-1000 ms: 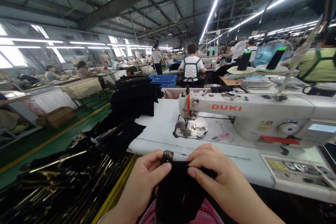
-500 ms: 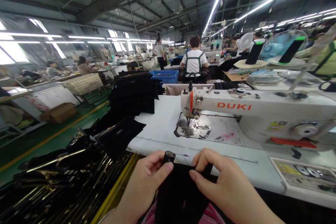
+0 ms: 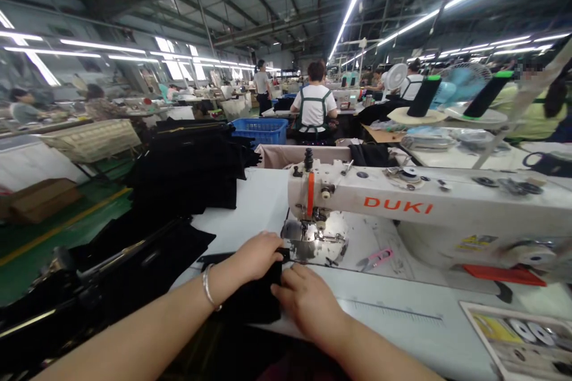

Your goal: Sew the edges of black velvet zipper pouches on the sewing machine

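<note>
A piece of black fabric (image 3: 250,303) lies on the white table in front of the needle area of the sewing machine (image 3: 348,190). My left hand (image 3: 261,256) is closed on its far end, close to the metal needle plate (image 3: 333,244). Nearer to me, my right hand (image 3: 308,300) pinches the fabric's right edge between thumb and fingers. Both hands partly cover the cloth. Pink-handled thread snips (image 3: 378,259) rest on the machine bed, right of the plate.
Stacked black pieces (image 3: 192,161) stand at the table's left, with more black pieces with gold-coloured metal strips (image 3: 116,262) below. A tray (image 3: 518,333) holding bobbins is at lower right. Behind the machine are thread cones (image 3: 424,97), a blue basket (image 3: 261,130) and a seated person (image 3: 315,104).
Both hands have carried the black fabric forward and left, from in front of my body onto the table by the needle plate. The camera view has shifted too.
</note>
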`<state>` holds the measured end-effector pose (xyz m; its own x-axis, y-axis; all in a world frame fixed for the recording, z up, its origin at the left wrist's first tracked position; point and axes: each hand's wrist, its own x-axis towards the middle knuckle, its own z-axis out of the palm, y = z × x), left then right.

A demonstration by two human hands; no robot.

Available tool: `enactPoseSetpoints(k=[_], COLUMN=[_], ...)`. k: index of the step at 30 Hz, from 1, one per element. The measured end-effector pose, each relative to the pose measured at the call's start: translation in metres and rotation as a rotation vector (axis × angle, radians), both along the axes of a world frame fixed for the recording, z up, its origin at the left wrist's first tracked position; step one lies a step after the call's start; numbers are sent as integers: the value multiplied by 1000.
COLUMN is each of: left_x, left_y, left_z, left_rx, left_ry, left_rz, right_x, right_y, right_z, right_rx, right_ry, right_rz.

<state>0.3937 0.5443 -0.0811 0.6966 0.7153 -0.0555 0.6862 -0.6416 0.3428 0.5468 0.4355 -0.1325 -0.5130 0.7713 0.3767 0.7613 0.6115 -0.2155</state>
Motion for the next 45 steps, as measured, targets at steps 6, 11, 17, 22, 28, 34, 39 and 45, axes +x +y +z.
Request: enactPoseSetpoints(k=[6,11,17,22,28,34,39,45], left_x=[39,55,32,25,28,26,27,28], left_y=[58,59,23,22,20,18,22,27], left_z=[-34,-46,-50,-48,-40,-40,-38,-37], left_rx=[253,256,259,249,245,220,197,149], left_ry=[-119,-207,-286,-306,-291,-295,-301,-290], left_rz=[152,26,-125,-233,-273,-263,-290,-279], right_x=[32,59,67,64,64,63,63,64], right_y=[61,60,42,44,43,41,41,42], right_z=[6,5,-8,-8,-3,0,3,3], right_rx=[36,51,101,173,171,131,73,56], right_ry=[-94,-95,-7,70,80,78,70,63], right_rz=[-27,-27,-56,-53,-16,-16,-25,-25])
